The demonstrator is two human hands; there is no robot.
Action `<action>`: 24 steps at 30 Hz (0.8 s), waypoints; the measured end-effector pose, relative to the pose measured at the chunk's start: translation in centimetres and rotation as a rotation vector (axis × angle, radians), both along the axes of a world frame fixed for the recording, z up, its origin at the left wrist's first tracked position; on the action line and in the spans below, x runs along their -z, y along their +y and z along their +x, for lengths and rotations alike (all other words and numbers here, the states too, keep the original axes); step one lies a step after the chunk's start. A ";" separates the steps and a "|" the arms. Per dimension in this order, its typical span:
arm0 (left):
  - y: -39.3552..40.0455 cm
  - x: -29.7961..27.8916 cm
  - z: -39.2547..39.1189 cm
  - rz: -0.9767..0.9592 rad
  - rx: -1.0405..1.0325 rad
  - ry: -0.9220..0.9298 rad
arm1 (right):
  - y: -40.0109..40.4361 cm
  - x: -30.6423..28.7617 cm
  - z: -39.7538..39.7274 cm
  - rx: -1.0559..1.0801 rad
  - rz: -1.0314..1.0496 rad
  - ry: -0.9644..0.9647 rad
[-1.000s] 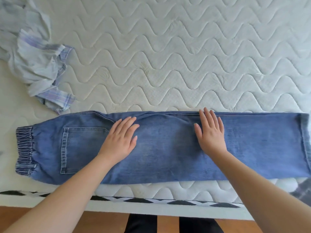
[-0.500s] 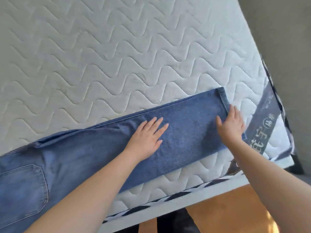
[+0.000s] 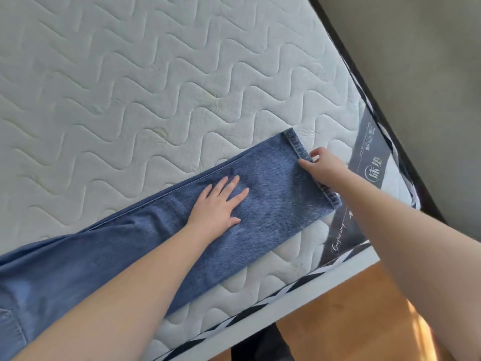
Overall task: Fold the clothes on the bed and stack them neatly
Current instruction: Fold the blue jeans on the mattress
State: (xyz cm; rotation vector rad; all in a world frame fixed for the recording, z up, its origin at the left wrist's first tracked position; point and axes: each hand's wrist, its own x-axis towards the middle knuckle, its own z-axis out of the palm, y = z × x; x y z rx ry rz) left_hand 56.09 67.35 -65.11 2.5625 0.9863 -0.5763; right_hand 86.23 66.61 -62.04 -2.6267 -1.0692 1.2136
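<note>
Nearest the camera, toward six o'clock, a strip of orange-brown wooden floor (image 3: 346, 312) showed below the white quilted mattress (image 3: 145, 82) with its wavy stitching. The blue denim jeans (image 3: 135, 246) lay along the near edge of that mattress, running from the lower left at eight o'clock up to the hem at two o'clock, already doubled leg over leg into one long flat band. The left hand (image 3: 220, 204) lay flat on the leg with fingers spread and straight, pressing the cloth down. Farther on, the right hand (image 3: 324, 168) pinched the stitched hem (image 3: 299, 148) between thumb and curled fingers, just beside a grey printed mattress label (image 3: 372, 162) at the corner.

As a judgement, the work was at an early stage: the lengthwise fold looked done, while the crosswise folds that would shorten the jeans were not yet made. No stack of folded clothes was in view, so stacking remained to be done.
</note>
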 end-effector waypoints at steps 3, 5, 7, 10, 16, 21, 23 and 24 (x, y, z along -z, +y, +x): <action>0.2 -0.1 -0.1 -0.022 -0.003 -0.013 | 0.5 -1.3 -0.8 -0.096 0.012 0.043; 0.4 -0.3 -0.3 -0.053 -0.007 -0.033 | 0.5 -2.7 -1.6 -0.131 0.047 0.093; 0.6 -0.7 -0.6 -0.095 -0.019 -0.079 | 0.3 -4.6 -2.8 -0.117 0.087 0.163; 0.8 -1.7 -2.1 -0.166 -0.106 -0.240 | 0.0 -7.5 -5.2 -0.095 0.158 0.321; 0.6 -4.1 -10.9 -0.040 -0.293 -0.419 | -0.4 -11.5 -12.9 -0.238 0.221 0.443; -0.1 -5.2 -20.5 0.146 -0.424 -0.440 | -0.4 -11.5 -21.3 -0.372 0.251 0.362; -0.5 -5.4 -24.2 0.210 -0.488 -0.414 | -0.3 -11.1 -24.8 -0.404 0.258 0.344; -0.7 -5.5 -25.9 0.241 -0.520 -0.395 | -0.3 -10.8 -26.3 -0.400 0.253 0.350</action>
